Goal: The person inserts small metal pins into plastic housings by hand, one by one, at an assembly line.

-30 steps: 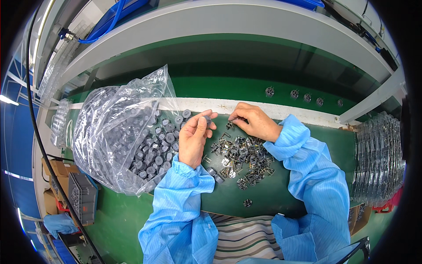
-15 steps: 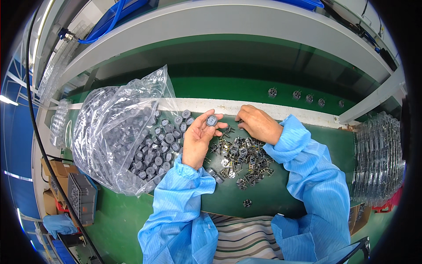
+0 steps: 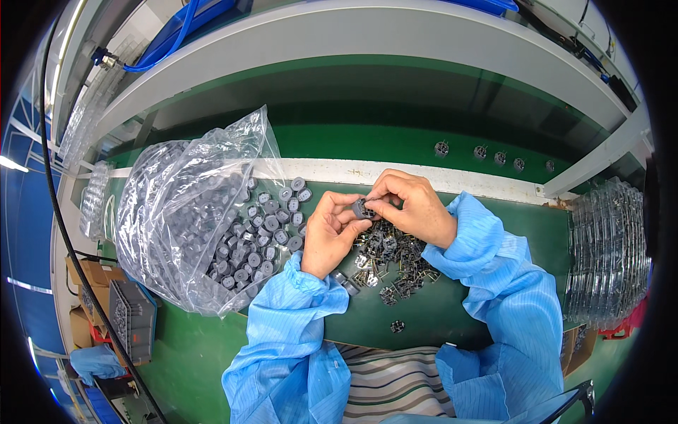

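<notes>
My left hand [image 3: 333,230] is closed on a grey round cap [image 3: 359,210], pinched between thumb and fingers. Against its right side my right hand [image 3: 415,210] pinches a small black part [image 3: 369,208], mostly hidden by the fingertips. Both hands meet just above a pile of small black parts with metal pins [image 3: 397,256] on the green work surface. Left of my left hand lie many loose grey round caps [image 3: 248,247], spilling out of a clear plastic bag [image 3: 166,219].
On the green strip behind the white ledge [image 3: 332,169] stand several small assembled pieces [image 3: 500,157]. Stacked clear plastic trays [image 3: 606,254] rise at the right edge. A lone black part [image 3: 397,326] lies near the front edge, and two grey caps [image 3: 346,283] sit beside my left sleeve.
My right hand has moved left to meet my left hand, bringing a small black part against the cap. The left hand has turned the cap sideways and moved slightly right.
</notes>
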`<state>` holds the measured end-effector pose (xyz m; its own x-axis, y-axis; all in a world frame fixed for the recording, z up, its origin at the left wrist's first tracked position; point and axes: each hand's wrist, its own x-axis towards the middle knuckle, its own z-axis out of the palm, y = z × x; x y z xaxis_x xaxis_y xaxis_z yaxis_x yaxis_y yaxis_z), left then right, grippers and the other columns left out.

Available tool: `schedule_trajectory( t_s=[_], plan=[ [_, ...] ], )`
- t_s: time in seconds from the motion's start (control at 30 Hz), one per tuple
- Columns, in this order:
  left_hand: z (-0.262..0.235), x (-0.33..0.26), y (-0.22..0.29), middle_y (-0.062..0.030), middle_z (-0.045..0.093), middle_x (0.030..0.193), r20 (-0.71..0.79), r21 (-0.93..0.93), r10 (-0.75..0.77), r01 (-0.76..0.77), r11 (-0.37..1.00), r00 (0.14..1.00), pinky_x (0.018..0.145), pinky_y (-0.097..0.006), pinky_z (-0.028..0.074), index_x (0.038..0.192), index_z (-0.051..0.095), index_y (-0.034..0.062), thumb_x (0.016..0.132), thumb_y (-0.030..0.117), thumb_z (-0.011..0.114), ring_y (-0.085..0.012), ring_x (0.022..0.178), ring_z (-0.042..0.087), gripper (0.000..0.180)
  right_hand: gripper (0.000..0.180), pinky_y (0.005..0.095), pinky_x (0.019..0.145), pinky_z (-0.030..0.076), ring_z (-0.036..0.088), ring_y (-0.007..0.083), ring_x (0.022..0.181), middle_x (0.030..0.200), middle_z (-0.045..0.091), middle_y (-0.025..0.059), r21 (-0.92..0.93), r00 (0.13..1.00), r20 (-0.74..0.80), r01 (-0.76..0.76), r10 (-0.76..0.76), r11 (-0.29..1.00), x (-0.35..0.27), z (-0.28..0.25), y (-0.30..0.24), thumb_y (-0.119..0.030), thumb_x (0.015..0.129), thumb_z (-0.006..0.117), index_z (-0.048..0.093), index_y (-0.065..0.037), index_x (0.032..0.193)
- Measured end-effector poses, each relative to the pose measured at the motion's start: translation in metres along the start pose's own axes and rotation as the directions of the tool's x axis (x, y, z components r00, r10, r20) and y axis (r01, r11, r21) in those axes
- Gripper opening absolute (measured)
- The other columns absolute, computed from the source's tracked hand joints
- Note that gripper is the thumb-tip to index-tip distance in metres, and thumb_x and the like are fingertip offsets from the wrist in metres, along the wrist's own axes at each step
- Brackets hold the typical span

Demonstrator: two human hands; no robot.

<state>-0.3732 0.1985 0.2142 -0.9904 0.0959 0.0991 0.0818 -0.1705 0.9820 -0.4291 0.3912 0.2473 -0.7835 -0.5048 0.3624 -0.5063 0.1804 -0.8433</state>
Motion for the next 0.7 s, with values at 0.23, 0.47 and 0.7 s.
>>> schedule_trajectory(
  t_s=[0.23,0.47,0.7],
  plan=[
    [-0.002,0.001,-0.002,-0.0133,0.064,0.121,0.000,-0.048,-0.047,0.047,0.998,0.999,0.091,-0.028,0.058,0.125,0.054,-0.0055,0.089,-0.019,0.062,-0.0188,0.107,0.069,0.040,0.014,0.0317,0.060,0.051,0.067,0.0196,0.069,0.081,0.068,0.0103,0.003,0.999,-0.028,-0.017,0.017,1.000,-0.001,0.001,-0.001,-0.005,0.084,0.079,0.067,0.002,0.085],
    [0.002,-0.001,-0.001,-0.0131,0.063,0.119,0.002,-0.109,0.002,-0.002,0.994,1.000,0.091,-0.029,0.060,0.117,0.056,-0.0051,0.085,-0.022,0.063,-0.0201,0.107,0.069,0.036,0.015,0.0355,0.059,0.050,0.064,0.0216,0.066,0.079,0.066,0.0103,0.011,0.998,-0.052,0.022,-0.022,1.000,-0.001,0.003,-0.003,-0.006,0.082,0.079,0.066,0.000,0.082],
    [0.000,0.000,-0.002,-0.0112,0.064,0.118,-0.027,-0.009,-0.031,0.031,0.999,0.999,0.090,-0.029,0.060,0.112,0.061,-0.0044,0.082,-0.020,0.069,-0.0175,0.104,0.068,0.035,0.013,0.0340,0.064,0.050,0.064,0.0222,0.077,0.085,0.063,0.0100,-0.272,0.950,-0.035,0.289,-0.309,0.918,-0.004,0.004,0.000,0.000,0.084,0.076,0.064,0.000,0.087]
  ],
)
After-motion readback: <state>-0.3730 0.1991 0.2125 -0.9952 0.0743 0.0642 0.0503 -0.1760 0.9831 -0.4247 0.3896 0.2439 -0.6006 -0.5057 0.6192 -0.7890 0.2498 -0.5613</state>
